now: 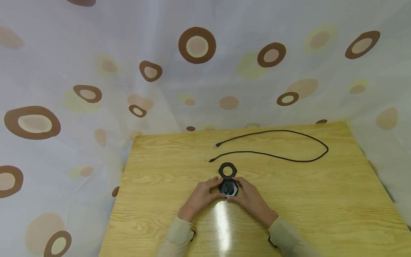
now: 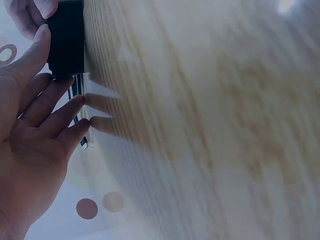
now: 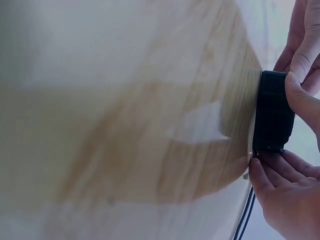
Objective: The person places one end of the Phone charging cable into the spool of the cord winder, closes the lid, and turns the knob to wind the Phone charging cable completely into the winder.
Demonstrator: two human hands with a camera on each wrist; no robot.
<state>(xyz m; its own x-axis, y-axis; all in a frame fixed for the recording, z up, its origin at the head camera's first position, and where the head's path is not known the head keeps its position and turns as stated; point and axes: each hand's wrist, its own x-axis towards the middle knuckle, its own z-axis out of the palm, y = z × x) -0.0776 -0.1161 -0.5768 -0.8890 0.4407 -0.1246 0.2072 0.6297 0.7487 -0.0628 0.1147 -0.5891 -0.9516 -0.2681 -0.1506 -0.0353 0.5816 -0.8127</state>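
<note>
A black octagonal case (image 1: 228, 188) lies on the wooden table with its hinged lid (image 1: 221, 171) raised away from the body. The lid has a round hole through its middle. Dark, rounded pieces show inside the case, too small to name. My left hand (image 1: 200, 196) holds the left side, thumb at the near edge and fingers toward the hinge. From the right, my right hand (image 1: 252, 200) grips the case in the same way. Both thumbs nearly meet at the front. In the left wrist view the case's dark side wall (image 2: 67, 40) stands between thumb and fingers.
Behind the case, a thin black cable (image 1: 273, 154) with a USB plug (image 1: 217, 145) lies in a long loop toward the right. A pale curtain with brown circles (image 1: 197, 45) hangs beyond the table's (image 1: 160, 171) far and side edges.
</note>
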